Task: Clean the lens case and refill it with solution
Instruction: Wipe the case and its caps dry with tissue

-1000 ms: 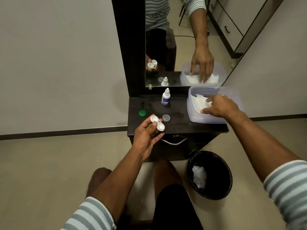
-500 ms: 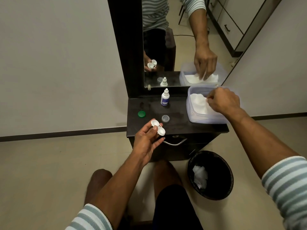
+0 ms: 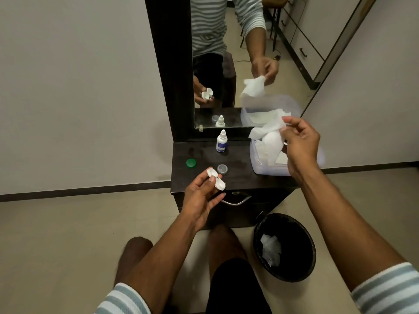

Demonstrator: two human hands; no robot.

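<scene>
My left hand [image 3: 200,200] holds the white two-cup lens case [image 3: 216,179] by its middle, above the front edge of the dark dresser top [image 3: 238,175]. My right hand [image 3: 300,142] pinches a white tissue [image 3: 268,138], lifted above the translucent tissue box [image 3: 257,165] at the right of the top. The small white solution bottle [image 3: 221,142] with a blue label stands upright at the back, near the mirror. A green cap [image 3: 191,163] lies at the left and a clear cap [image 3: 222,168] lies just beyond the lens case.
A tall mirror [image 3: 217,64] rises behind the dresser and reflects both hands. A black waste bin [image 3: 284,247] with crumpled tissue stands on the floor at the right. A metal drawer handle [image 3: 235,201] sits below the top. My knees are under the hands.
My right hand has pinched a tissue and drawn it up out of the box. My left hand with the lens case has stayed near the dresser's front edge.
</scene>
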